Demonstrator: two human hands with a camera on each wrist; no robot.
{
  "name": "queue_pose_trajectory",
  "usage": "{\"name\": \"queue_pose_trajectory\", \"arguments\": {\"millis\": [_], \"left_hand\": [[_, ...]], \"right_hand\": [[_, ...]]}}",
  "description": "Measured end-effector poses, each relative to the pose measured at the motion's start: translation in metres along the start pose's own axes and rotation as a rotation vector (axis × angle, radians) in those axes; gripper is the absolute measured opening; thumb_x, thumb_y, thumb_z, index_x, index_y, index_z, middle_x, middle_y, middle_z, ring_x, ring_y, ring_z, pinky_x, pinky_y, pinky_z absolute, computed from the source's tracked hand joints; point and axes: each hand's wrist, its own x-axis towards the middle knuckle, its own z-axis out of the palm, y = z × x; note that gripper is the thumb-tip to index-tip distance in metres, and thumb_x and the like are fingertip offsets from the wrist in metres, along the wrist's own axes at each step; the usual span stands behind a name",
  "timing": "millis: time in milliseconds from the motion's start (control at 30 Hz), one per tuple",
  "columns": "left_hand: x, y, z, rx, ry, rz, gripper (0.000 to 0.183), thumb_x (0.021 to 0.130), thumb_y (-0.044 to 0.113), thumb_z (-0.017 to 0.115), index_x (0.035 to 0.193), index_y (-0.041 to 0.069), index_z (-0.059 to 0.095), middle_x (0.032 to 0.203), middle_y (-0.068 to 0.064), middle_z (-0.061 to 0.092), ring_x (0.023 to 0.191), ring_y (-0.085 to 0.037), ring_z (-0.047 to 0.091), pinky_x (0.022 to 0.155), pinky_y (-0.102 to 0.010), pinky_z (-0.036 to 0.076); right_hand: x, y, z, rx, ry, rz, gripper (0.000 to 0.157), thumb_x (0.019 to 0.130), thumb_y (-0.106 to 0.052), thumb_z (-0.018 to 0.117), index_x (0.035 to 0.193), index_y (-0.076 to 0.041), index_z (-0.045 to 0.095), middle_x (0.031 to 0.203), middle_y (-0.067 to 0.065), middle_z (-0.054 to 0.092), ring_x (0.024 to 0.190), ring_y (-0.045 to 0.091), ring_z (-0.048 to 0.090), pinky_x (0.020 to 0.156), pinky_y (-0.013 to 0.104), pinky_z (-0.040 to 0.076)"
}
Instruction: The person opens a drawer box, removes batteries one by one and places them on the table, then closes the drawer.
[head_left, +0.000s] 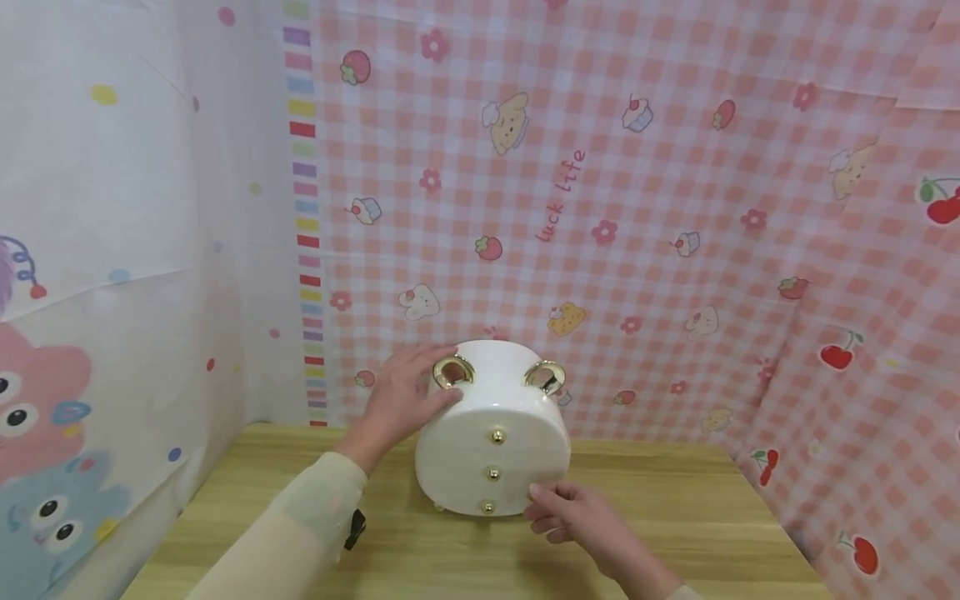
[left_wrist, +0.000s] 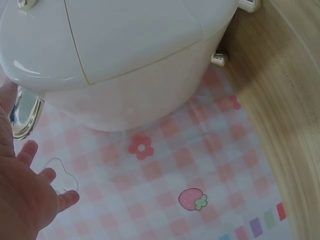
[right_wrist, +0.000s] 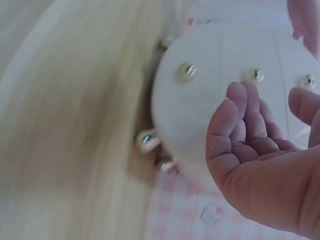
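A white, glossy, rounded box (head_left: 491, 387) stands upright on small gold feet, with a gold-rimmed ear (head_left: 453, 372) on each side of its top. Gold ball knobs (head_left: 492, 473) run down the front, and thin seams divide it like drawers. My left hand (head_left: 408, 396) lies at the left ear, thumb toward the front and the other fingers spread behind; whether it presses there is hard to tell. Before the front's lower right edge, my right hand (head_left: 573, 521) hovers with loosely bent fingers. Nothing sits between its thumb and fingers (right_wrist: 255, 117) in the right wrist view.
The box rests on a wood-grain table (head_left: 660, 500). A pink checked cloth (head_left: 600, 275) with printed fruit hangs behind and to the right. On the left hangs a white printed cloth (head_left: 172, 333). A small black object (head_left: 356, 529) shows beside my left sleeve.
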Motion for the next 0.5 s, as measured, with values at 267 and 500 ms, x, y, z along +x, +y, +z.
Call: {"name": "queue_pose_trajectory", "arguments": {"millis": [267, 500], "left_hand": [[-0.001, -0.002, 0.001, -0.010, 0.003, -0.008, 0.064, 0.088, 0.041, 0.087, 0.146, 0.023, 0.066, 0.149, -0.008, 0.067, 0.139, -0.032, 0.060, 0.120, -0.057, 0.046], [-0.004, -0.002, 0.003, -0.010, -0.002, -0.017, 0.064, 0.088, 0.042, 0.087, 0.147, 0.025, 0.066, 0.149, -0.006, 0.067, 0.139, -0.031, 0.060, 0.121, -0.057, 0.046]], "right_hand": [[0.018, -0.031, 0.020, 0.176, -0.065, -0.010, 0.067, 0.107, -0.054, 0.058, 0.137, 0.005, 0.062, 0.106, -0.002, 0.078, 0.092, 0.010, 0.071, 0.080, 0.026, 0.058], [0.026, -0.046, 0.032, 0.305, -0.062, 0.027, 0.060, 0.107, -0.057, 0.056, 0.130, -0.002, 0.065, 0.101, -0.005, 0.078, 0.090, 0.011, 0.070, 0.080, 0.026, 0.055]]}}
